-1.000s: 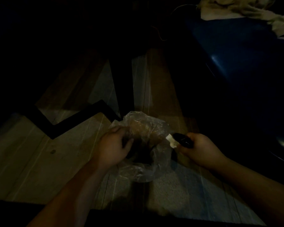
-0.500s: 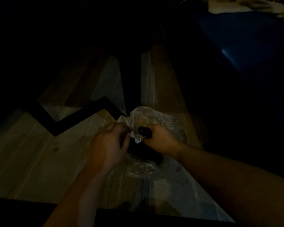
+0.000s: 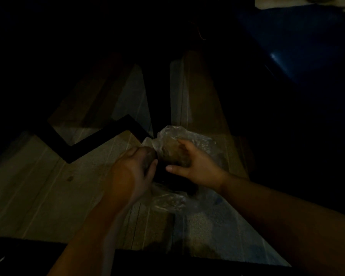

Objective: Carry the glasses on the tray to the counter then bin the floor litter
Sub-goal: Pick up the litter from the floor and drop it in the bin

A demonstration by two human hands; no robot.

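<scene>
A clear plastic bag [image 3: 199,142] lies on the dim wooden floor, with its dark mouth between my hands. My left hand [image 3: 133,172] is closed on the bag's left edge and holds it. My right hand [image 3: 195,166] hovers over the bag's mouth with fingers spread and nothing in it. A dark shape [image 3: 173,182] lies inside the bag under my right hand; the scene is too dark to tell what it is. No glasses or tray are in view.
A black zigzag metal frame [image 3: 92,140] runs across the floor left of the bag. A dark blue rounded object [image 3: 299,46] fills the upper right, with pale cloth [image 3: 307,2] above it. A dark edge [image 3: 48,255] crosses the bottom of the view.
My right hand carried a small dark piece with a white bit to the bag's mouth, and it is now open and empty. My left hand kept hold of the bag.
</scene>
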